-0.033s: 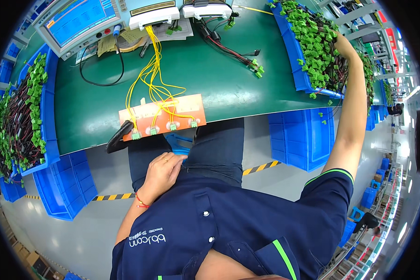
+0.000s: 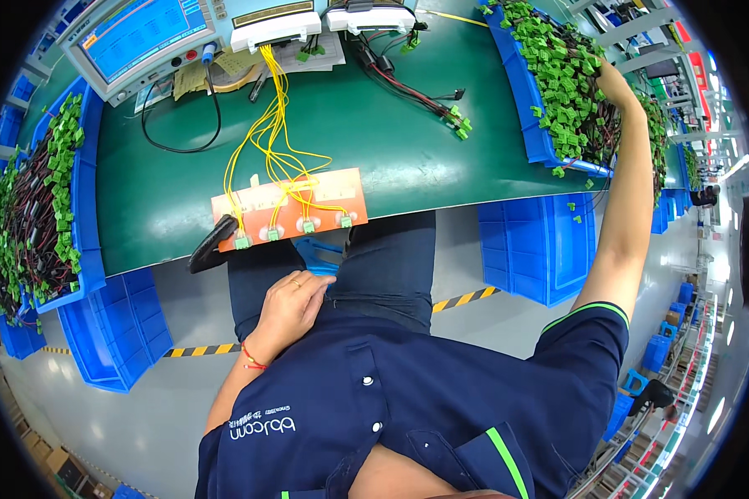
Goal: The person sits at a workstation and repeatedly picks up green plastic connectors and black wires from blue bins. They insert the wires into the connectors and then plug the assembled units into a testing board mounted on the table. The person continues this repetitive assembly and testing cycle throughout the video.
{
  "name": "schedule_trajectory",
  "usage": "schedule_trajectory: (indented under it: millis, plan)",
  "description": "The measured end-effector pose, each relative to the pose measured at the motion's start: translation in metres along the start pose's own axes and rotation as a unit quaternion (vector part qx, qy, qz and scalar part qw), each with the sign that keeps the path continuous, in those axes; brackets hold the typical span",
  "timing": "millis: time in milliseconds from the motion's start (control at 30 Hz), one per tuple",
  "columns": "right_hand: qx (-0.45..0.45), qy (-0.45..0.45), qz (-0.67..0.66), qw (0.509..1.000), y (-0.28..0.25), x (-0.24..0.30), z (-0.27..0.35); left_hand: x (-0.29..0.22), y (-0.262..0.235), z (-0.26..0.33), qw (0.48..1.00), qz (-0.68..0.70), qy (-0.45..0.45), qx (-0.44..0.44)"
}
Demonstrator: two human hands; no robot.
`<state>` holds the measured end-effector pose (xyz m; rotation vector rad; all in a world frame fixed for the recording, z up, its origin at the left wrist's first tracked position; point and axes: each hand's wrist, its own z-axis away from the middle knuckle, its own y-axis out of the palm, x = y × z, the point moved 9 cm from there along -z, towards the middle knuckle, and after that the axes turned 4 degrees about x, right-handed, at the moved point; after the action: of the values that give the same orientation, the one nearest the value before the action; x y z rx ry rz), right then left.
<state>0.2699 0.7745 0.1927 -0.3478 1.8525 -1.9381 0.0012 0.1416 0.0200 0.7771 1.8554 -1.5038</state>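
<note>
Nearest me, left hand [image 2: 290, 303] rests on my thigh, fingers loosely together, holding nothing. Far right, right hand [image 2: 614, 83] digs into the blue bin [image 2: 520, 83] of wire harnesses with green connectors [image 2: 570, 91]; fingers buried, grip unclear. Light, floppy, tangle-prone: I'd grab a connector.

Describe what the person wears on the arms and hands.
Both forearms are bare, with no gloves. The left hand has a thin ring on one finger and a red cord bracelet at the wrist. The right hand shows no jewellery that can be made out. The short dark navy sleeve on the right arm ends in a bright green trim line.
</note>
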Motion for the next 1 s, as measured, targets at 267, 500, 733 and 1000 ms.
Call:
schedule_trajectory:
  millis: [267,500,733,1000]
  plan:
    - [-0.081,-0.138,-0.067,0.985,0.006,0.024,-0.002,0.004,0.011,-0.01,0.999,-0.006,-0.008,0.036]
    - [-0.059,-0.053,-0.048,0.996,0.008,0.014,-0.011,-0.001,0.009,-0.01,1.0,-0.009,-0.006,0.028]
    - [-0.095,-0.072,-0.1,0.988,-0.025,0.0,0.0,0.001,-0.004,0.002,0.999,-0.028,-0.025,0.01]
    - [-0.314,-0.04,-0.039,0.948,-0.122,-0.044,0.033,-0.01,0.011,-0.008,0.999,-0.006,0.008,0.038]
